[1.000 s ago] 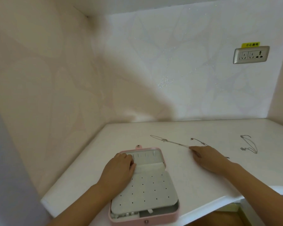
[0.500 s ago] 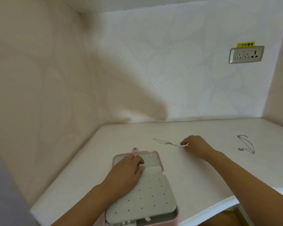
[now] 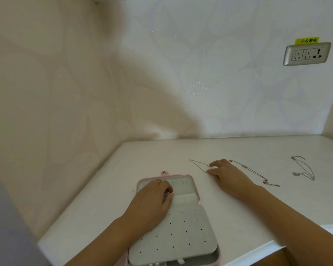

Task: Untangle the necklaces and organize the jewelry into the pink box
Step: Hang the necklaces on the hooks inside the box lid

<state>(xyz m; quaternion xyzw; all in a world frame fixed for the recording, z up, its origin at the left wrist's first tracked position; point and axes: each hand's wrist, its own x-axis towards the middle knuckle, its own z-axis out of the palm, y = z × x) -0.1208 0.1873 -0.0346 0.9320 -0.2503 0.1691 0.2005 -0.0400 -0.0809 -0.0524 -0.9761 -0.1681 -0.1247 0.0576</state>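
Risks re-knotting necklace if dragged under right hand, pinch unclear; left hand resting relaxed on pink box.

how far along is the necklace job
Done: the pink box lies open on the table, and one necklace lies apart at the far right. In hand: the right hand has its fingers on a thin chain beside the box, while the left hand rests inside the box. Left: both chains are on the table, neither is in the box; whether the near chain is fully untangled is unclear.
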